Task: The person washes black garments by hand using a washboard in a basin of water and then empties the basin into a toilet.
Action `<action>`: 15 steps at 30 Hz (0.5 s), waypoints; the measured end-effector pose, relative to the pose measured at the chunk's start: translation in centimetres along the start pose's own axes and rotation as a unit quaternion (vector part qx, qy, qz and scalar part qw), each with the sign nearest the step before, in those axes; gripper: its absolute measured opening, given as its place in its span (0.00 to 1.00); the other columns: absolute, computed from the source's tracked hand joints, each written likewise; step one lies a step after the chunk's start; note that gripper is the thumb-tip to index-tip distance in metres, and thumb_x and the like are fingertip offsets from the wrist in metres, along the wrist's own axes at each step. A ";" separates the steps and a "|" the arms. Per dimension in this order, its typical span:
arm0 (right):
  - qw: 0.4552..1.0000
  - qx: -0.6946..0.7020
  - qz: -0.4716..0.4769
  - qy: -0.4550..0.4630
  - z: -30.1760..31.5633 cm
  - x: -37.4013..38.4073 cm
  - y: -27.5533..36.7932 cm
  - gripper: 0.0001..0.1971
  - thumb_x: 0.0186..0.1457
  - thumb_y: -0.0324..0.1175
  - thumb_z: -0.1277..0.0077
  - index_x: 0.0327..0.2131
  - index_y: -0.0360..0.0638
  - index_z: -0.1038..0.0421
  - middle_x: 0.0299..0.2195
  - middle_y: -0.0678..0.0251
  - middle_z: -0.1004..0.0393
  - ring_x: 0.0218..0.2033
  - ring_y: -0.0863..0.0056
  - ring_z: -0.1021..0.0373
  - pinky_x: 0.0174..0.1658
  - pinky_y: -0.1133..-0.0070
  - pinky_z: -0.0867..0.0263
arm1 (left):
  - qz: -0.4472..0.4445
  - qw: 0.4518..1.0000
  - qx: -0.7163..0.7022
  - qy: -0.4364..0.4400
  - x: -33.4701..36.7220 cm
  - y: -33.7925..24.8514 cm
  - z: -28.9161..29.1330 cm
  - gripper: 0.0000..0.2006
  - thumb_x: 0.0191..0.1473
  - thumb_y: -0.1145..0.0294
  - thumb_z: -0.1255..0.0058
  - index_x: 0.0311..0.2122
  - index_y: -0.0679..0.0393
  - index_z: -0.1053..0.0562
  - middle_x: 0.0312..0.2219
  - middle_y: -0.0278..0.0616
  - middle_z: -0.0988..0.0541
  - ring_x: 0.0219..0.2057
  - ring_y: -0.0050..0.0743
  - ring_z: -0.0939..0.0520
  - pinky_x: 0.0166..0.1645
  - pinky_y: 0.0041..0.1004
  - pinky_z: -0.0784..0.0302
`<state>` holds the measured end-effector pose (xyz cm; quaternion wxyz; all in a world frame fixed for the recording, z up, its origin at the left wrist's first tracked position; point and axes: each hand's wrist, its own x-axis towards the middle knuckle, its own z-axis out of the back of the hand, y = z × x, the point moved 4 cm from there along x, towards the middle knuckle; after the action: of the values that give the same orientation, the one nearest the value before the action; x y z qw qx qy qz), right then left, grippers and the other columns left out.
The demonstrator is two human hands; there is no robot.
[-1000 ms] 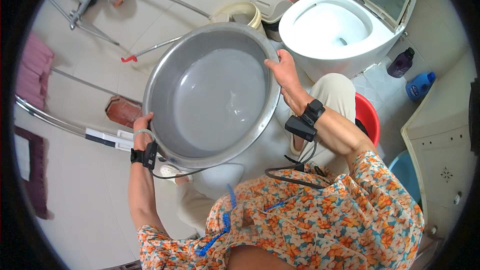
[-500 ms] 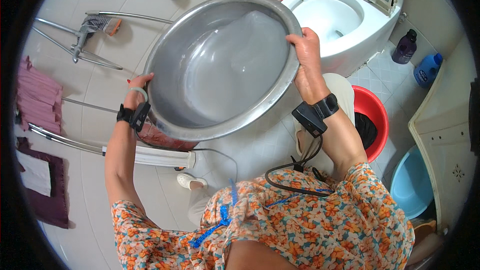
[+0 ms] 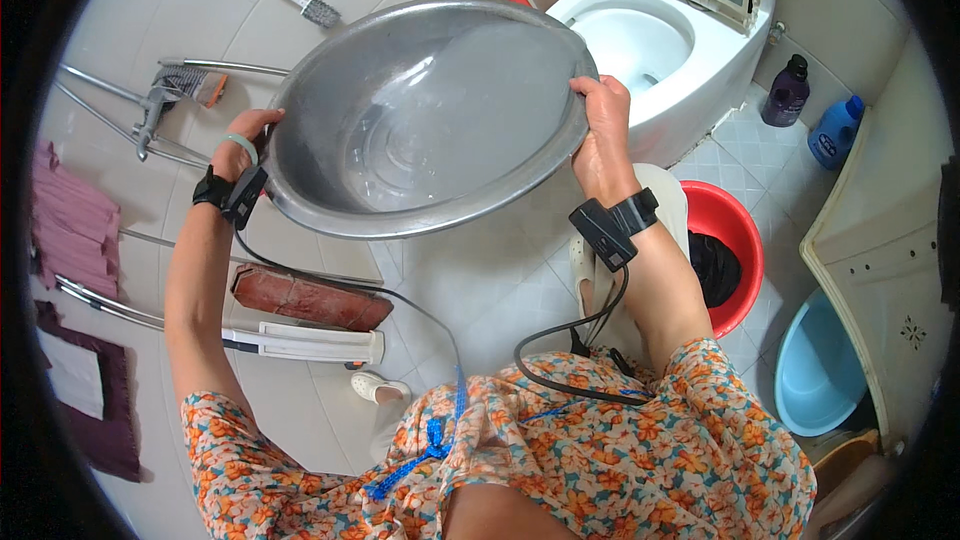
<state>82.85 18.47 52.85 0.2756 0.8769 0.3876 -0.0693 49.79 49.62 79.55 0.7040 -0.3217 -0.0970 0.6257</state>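
Note:
Held up in front of me is a large steel basin (image 3: 330, 100) with some cloudy water (image 3: 400, 155) in it. My left hand (image 3: 240, 140) grips its left rim, the fingers partly hidden behind the metal. On the right rim, my right hand (image 3: 603, 125) has its thumb over the edge and its other fingers beneath. The basin is tilted, and its far right side reaches near the white toilet (image 3: 610, 0), whose bowl lies uncovered beyond my right hand.
To the right stand a red basin (image 3: 735, 310) with a black item inside and a light blue basin (image 3: 815, 370). Two bottles, purple (image 3: 786, 95) and blue (image 3: 836, 135), sit by the wall. A reddish-brown block (image 3: 310, 297) lies below the steel basin. A toilet brush (image 3: 320, 12) hangs far left.
Both hands and the basin have shifted slightly left, and its near rim has risen. The water's surface has moved inside it. The reddish-brown block shows more fully now.

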 end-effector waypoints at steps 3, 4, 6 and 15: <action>1.000 0.001 -0.002 -0.009 -0.4 -0.1 0.6 0.07 0.48 0.22 0.49 0.25 0.41 0.38 0.26 0.64 0.33 0.25 0.71 0.33 0.30 0.73 0.33 | -0.013 0.999 -0.031 -0.023 -0.2 -0.5 -0.5 0.13 0.51 0.60 0.42 0.34 0.60 0.23 0.25 0.41 0.22 0.23 0.31 0.23 0.28 0.32 0.26; 1.000 0.001 -0.001 -0.010 -0.4 -0.1 0.6 0.07 0.48 0.22 0.49 0.25 0.41 0.38 0.26 0.64 0.33 0.25 0.71 0.33 0.30 0.73 0.33 | -0.014 0.999 -0.031 -0.021 -0.4 -0.6 -0.3 0.13 0.51 0.60 0.42 0.34 0.60 0.23 0.25 0.41 0.22 0.23 0.31 0.23 0.28 0.32 0.26; 1.000 0.025 0.002 -0.008 -0.5 0.3 0.4 0.05 0.48 0.23 0.49 0.26 0.39 0.36 0.26 0.64 0.32 0.26 0.71 0.34 0.30 0.74 0.34 | -0.019 0.999 -0.034 -0.014 -0.7 -0.6 -0.2 0.13 0.51 0.60 0.42 0.34 0.60 0.23 0.26 0.40 0.22 0.23 0.30 0.23 0.28 0.32 0.26; 0.999 0.001 -0.029 -0.034 -0.6 1.5 -0.8 0.06 0.49 0.25 0.49 0.30 0.36 0.35 0.30 0.62 0.33 0.32 0.69 0.33 0.33 0.68 0.36 | -0.059 0.995 -0.078 -0.029 -0.9 -1.3 0.7 0.11 0.53 0.62 0.44 0.34 0.61 0.22 0.27 0.37 0.21 0.27 0.28 0.23 0.36 0.25 0.28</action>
<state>83.21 20.17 52.52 0.2861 0.8628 0.4027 -0.1076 50.33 49.01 81.09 0.7094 -0.3512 -0.1843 0.5826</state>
